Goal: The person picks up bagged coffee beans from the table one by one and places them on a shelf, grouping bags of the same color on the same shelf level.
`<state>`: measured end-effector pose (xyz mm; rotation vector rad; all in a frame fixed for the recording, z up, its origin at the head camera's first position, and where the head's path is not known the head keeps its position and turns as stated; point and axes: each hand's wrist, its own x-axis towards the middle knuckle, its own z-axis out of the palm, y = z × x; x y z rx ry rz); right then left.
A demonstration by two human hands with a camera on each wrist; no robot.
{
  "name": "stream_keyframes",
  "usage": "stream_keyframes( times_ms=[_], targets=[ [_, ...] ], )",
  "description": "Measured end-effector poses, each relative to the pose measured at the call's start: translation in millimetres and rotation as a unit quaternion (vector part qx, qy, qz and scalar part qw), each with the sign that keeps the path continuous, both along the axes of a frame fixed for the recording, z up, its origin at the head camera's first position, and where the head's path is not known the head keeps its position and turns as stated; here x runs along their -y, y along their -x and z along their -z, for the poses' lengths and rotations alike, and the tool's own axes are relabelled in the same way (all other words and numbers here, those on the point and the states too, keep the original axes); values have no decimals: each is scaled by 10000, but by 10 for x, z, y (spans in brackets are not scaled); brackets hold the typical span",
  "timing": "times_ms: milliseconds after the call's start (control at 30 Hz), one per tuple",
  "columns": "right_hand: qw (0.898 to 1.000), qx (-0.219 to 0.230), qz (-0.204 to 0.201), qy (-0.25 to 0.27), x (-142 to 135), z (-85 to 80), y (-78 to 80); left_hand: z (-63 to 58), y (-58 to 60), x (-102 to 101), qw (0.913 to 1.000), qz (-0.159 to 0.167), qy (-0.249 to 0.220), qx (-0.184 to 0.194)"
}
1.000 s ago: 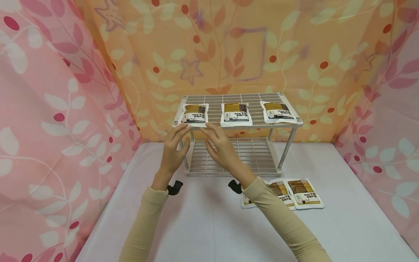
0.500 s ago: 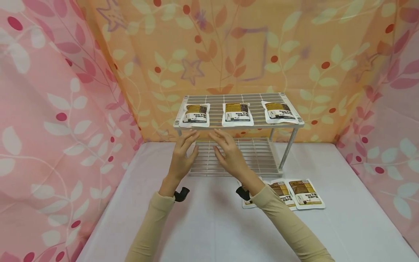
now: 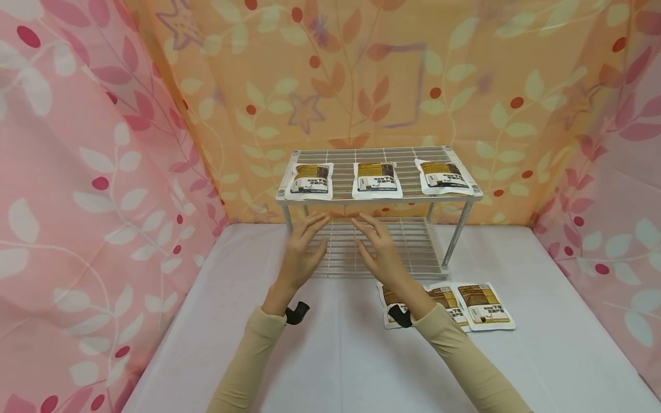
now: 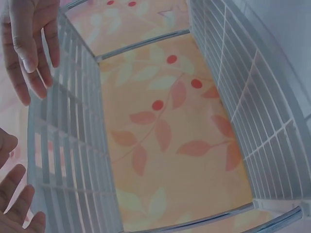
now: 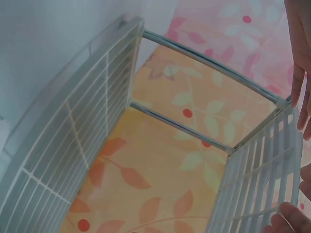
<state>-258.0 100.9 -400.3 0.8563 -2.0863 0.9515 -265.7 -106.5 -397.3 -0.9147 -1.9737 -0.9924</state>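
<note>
My left hand [image 3: 300, 255] and right hand [image 3: 383, 257] hover side by side before the wire rack [image 3: 379, 199], fingers loosely bent and holding nothing. Three white pouches with gold-brown labels lie in a row on its top shelf: a left pouch [image 3: 311, 182], a middle pouch [image 3: 377, 181] and a right pouch [image 3: 447, 177]. On the table at the right are three similar pouches, the outermost pouch [image 3: 485, 307] fully visible. My right forearm partly covers the other two. Both wrist views show the two hands at the frame edge near the top shelf [image 4: 73, 126].
The rack's lower shelf [image 3: 372, 264] sits just above the white tablecloth [image 3: 330, 355]. Metal posts [image 3: 457, 232] join the two shelves. A patterned orange curtain [image 3: 361, 74] hangs behind, with pink curtains [image 3: 67, 201] at the sides.
Both hands have drawn back and down from the left pouch's front edge, shifting right and slightly apart. The left pouch stays on the top shelf.
</note>
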Motion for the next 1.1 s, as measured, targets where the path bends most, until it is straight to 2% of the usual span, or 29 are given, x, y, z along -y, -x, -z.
stream_keyframes(
  times_ms=[333, 500, 767, 1100],
  targets=[
    [9980, 561, 279, -21, -288, 134, 8, 169, -6, -153, 9986, -58, 340, 406],
    [9967, 680, 433, -90, -412, 194, 18, 247, -19, -231, 9969, -91, 384, 686],
    [9935, 925, 611, -267, -572, 350, -2, 347, -55, -309, 9901, -27, 488, 1316],
    [9865, 1415, 742, -369, -735, 461, -54, 488, -81, -426, 9822, 49, 517, 1808]
  ],
)
